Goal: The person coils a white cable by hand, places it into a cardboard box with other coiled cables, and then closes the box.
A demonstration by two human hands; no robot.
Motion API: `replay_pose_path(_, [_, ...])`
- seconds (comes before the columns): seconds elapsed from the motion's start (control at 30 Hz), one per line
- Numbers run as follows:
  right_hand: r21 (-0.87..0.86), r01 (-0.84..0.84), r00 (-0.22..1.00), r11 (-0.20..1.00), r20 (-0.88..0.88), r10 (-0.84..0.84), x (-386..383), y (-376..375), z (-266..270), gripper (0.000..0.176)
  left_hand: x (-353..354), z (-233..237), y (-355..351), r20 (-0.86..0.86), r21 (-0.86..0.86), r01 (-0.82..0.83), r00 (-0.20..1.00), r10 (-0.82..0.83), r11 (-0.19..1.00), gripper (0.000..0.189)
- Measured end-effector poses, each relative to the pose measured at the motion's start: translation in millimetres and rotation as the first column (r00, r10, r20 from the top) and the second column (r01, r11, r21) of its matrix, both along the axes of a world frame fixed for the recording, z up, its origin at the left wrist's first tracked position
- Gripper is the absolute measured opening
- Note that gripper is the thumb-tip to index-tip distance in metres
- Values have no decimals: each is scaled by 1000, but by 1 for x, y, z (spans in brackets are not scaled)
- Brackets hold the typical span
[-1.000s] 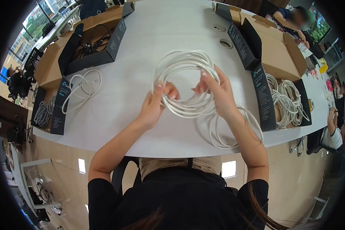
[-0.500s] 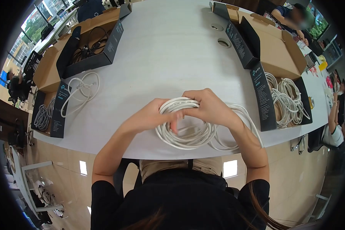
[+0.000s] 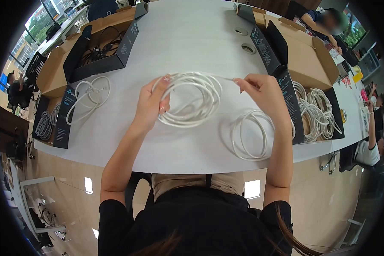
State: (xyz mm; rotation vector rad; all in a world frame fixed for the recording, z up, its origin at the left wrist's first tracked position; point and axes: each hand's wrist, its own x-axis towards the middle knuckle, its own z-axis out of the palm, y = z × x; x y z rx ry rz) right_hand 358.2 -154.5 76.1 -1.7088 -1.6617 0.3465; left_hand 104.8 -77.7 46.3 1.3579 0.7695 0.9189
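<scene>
My left hand (image 3: 154,102) is closed around the left side of a coiled white cable (image 3: 191,123), thumb over the loops. The coil is round, of several turns, slightly blurred, and overlaps the table in this view. From its top a single strand runs right to my right hand (image 3: 262,91), which pinches it between thumb and fingertips. Below my right hand, looser loops of white cable (image 3: 242,143) lie on the white table (image 3: 192,51), partly hidden behind my right forearm.
At right, a black box (image 3: 292,106) holds bundled white cables (image 3: 318,113). A box at left contains grey cable (image 3: 47,123), with a loose white cable (image 3: 89,100) beside it. Black cables (image 3: 102,51) fill another box behind. A person (image 3: 324,25) sits at the far right.
Both hands have moved away from me with the coil and spread apart. The right hand has left the coil's top and now draws a strand out to the right.
</scene>
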Motion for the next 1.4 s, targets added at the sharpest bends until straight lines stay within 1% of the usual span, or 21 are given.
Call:
replay_pose_path(0.07, [-48,-85,932,995,-358,62,1,1,3,30,-3,-4,2,112,9,-17,994,15,1000,38])
replay_pose_path(0.17, [179,-145,726,973,-649,227,-17,9,-14,25,-2,-7,1,289,-22,39,957,-31,999,41])
replay_pose_path(0.2, [247,-243,624,938,-701,346,-18,12,-24,20,1,-8,-1,319,-35,54,947,-39,998,42])
replay_pose_path(0.3, [413,-127,708,902,-599,374,-45,17,-33,16,3,-11,-3,436,-105,125,898,-67,987,44])
replay_pose_path(0.33, [361,-161,685,919,-629,368,-51,14,-36,25,2,-13,-2,478,-131,151,876,-71,980,43])
replay_pose_path(0.43, [241,-191,440,952,-846,302,-65,11,-39,34,3,-23,0,570,-223,307,811,-132,925,45])
replay_pose_path(0.47, [257,-149,498,955,-815,297,-68,9,-37,39,4,-24,-1,565,-219,326,811,-153,920,46])
replay_pose_path(0.57, [168,-241,421,956,-869,259,-60,9,-31,37,10,-24,-7,544,-207,374,812,-211,904,47])
replay_pose_path(0.67, [76,-232,540,970,-819,194,-51,6,-26,27,13,-25,-8,483,-188,400,833,-270,897,47])
replay_pose_path(0.73, [107,-204,566,973,-798,207,-46,5,-20,26,14,-29,-4,404,-185,409,861,-311,894,48])
replay_pose_path(0.83, [166,-195,569,967,-784,249,-43,3,-15,23,8,-32,3,-20,153,216,976,-215,964,54])
replay_pose_path(0.9, [227,-209,524,951,-795,305,-40,4,-20,19,10,-31,3,22,171,106,994,-112,979,66])
replay_pose_path(0.93, [201,-233,531,951,-794,298,-40,3,-21,19,11,-29,3,43,181,53,997,-62,982,73])
replay_pose_path(1.0, [155,-277,544,948,-788,288,-40,0,-17,18,7,-22,5,263,-74,158,956,-134,985,88])
replay_pose_path(1.03, [108,-354,571,929,-761,307,-39,-1,-15,18,3,-18,8,374,-188,228,916,-145,956,96])
replay_pose_path(1.1, [1,-495,615,869,-706,351,-35,-4,-8,18,-9,-12,14,257,-179,375,910,-325,909,108])
replay_pose_path(1.13, [-78,-560,596,825,-729,336,-35,-7,-4,20,-13,-11,15,197,-180,447,889,-413,876,114])
replay_pose_path(1.23, [-175,-663,630,728,-656,416,-46,-8,-5,18,-12,-4,11,-97,-21,716,694,-714,698,118])
replay_pose_path(1.27, [-206,-661,640,722,-657,399,-48,-8,-6,21,-9,1,0,-88,-60,723,683,-725,688,100])
replay_pose_path(1.37, [-104,-580,711,808,-549,439,-51,-7,-11,20,4,-6,-23,-202,190,576,816,-542,795,69])
replay_pose_path(1.4, [-144,-576,741,805,-508,439,-48,-7,-9,23,4,9,-26,-151,-90,585,792,-592,806,41])
